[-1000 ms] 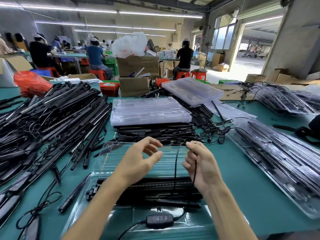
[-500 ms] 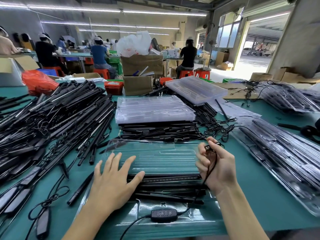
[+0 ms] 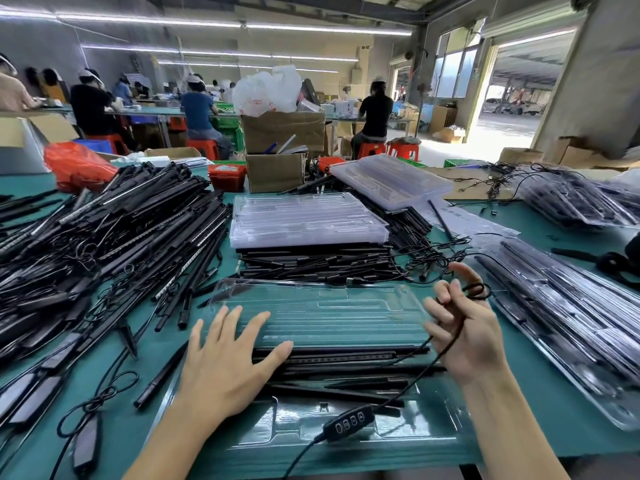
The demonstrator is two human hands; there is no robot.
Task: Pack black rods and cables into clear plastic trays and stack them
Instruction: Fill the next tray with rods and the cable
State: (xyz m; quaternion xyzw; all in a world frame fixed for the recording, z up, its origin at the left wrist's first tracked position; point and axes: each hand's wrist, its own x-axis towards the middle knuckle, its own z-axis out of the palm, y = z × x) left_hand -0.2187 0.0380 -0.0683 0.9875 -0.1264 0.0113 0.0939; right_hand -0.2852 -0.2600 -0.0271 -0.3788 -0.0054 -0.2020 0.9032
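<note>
At the near edge of the bench, the left hand (image 3: 225,368) now lies flat, fingers spread, on the black rods (image 3: 346,362) in the clear tray (image 3: 311,306), while the right hand (image 3: 464,337) at 3 o'clock has looped the cable (image 3: 446,344) tighter round its curled fingers, indicating coiling nears completion.

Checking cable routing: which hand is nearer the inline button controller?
Right. The right hand holds the cable up and right of the inline button controller; the left hand lies flat farther left.
</note>
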